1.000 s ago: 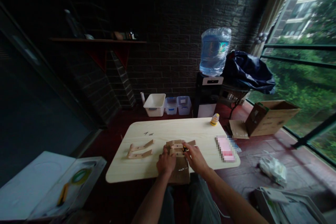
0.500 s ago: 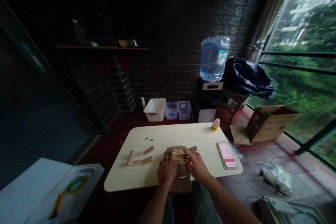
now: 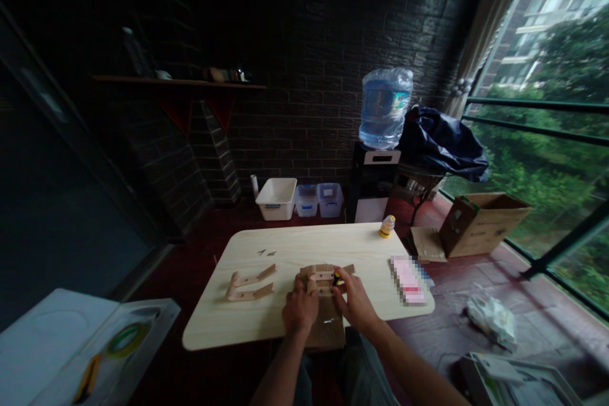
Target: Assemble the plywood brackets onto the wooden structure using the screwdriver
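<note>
A wooden frame (image 3: pixel 324 276) with dark screw spots lies on a piece of brown cardboard (image 3: pixel 328 327) at the table's near edge. My left hand (image 3: pixel 301 307) is closed over the frame's left end, pressing it against the cardboard. At the frame's right side, my right hand (image 3: pixel 356 299) grips a short yellow-and-black screwdriver (image 3: pixel 337 277), held upright over the wood; its tip is hidden. Left of my hands rests a second, U-shaped wooden frame (image 3: pixel 250 282), with small dark pieces (image 3: pixel 266 252) beyond it.
On the pale table (image 3: pixel 214 323) stand a yellow-capped bottle (image 3: pixel 387 226) at the far right corner and a blurred pink item (image 3: pixel 408 280). An open plastic case (image 3: pixel 118 355) sits at lower left. Bins (image 3: pixel 277 200), a water dispenser (image 3: pixel 373 184) and a cardboard box (image 3: pixel 480 225) surround the table.
The whole view has shifted slightly as my head turned right. My right fingers have shifted a little around the screwdriver, showing more of its yellow handle; my left hand stays on the frame.
</note>
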Tool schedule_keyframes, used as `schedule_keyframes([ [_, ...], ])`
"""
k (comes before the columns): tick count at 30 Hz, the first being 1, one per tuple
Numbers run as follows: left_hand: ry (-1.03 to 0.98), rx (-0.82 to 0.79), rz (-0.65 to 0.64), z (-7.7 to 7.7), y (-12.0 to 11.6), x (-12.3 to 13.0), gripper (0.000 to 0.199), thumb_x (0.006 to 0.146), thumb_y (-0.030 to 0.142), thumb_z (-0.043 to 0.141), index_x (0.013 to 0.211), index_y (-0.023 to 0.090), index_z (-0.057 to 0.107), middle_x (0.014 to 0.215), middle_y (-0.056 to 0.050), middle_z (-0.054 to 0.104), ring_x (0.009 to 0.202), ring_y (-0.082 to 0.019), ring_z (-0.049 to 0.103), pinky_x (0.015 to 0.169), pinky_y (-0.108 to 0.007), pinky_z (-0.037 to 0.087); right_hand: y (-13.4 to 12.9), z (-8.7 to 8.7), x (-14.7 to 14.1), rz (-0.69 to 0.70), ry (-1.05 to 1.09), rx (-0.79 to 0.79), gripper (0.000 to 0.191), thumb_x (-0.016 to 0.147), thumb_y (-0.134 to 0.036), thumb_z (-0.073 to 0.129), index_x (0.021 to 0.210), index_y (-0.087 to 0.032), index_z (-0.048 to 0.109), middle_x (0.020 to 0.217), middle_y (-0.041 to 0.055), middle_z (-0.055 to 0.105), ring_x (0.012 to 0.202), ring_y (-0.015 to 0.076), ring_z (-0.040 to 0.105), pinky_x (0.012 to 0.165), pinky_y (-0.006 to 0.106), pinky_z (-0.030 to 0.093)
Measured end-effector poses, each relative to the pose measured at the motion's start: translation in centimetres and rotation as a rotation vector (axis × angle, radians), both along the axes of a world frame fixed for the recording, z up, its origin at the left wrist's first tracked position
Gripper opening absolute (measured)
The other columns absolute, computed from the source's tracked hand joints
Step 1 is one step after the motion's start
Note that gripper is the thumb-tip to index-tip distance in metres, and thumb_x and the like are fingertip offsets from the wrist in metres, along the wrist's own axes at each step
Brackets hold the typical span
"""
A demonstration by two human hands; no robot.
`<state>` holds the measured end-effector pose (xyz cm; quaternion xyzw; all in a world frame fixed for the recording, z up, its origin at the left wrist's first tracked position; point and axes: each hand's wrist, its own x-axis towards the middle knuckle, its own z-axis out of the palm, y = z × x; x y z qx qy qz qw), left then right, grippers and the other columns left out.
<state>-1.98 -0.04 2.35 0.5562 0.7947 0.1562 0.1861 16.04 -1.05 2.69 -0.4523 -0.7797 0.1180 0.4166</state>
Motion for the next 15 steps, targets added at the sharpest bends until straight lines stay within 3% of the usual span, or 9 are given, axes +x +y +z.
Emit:
schedule_keyframes([
  [5,-0.009,0.002,0.016,-1.0,0.3,-0.1,0.063,0.098,0.053,0.036,0.154,0.023,0.035,0.125,-0.015,0.069,0.116,-0.031,0.066,0.096,-0.045,0.053,0.2,0.5,0.7,0.024,-0.025,-0.02,0.059,0.096,-0.02,0.055,0.153,-0.026,0.04,0.131,0.0104,0.068,0.111,0.0246,0.066,0.099,0.045,0.054],
  [9,-0.017,-0.019,0.012,-1.7,0.7,-0.1,0.067,0.098,0.053,0.035,0.157,0.021,0.03,0.132,-0.017,0.066,0.123,-0.033,0.063,0.097,-0.046,0.053,0.4,0.4,0.9,0.026,-0.019,-0.024,0.06,0.097,-0.019,0.053,0.154,-0.028,0.039,0.119,0.0078,0.073,0.1,0.0224,0.068,0.095,0.043,0.055],
  [15,0.002,-0.018,0.019,-1.7,0.8,0.1,0.069,0.097,0.052,0.038,0.158,0.02,0.029,0.13,-0.017,0.066,0.122,-0.033,0.063,0.096,-0.047,0.053,0.7,0.0,0.8,0.044,-0.042,0.048,0.057,0.099,-0.02,0.052,0.154,-0.029,0.04,0.125,0.0081,0.071,0.099,0.0221,0.069,0.094,0.043,0.054],
])
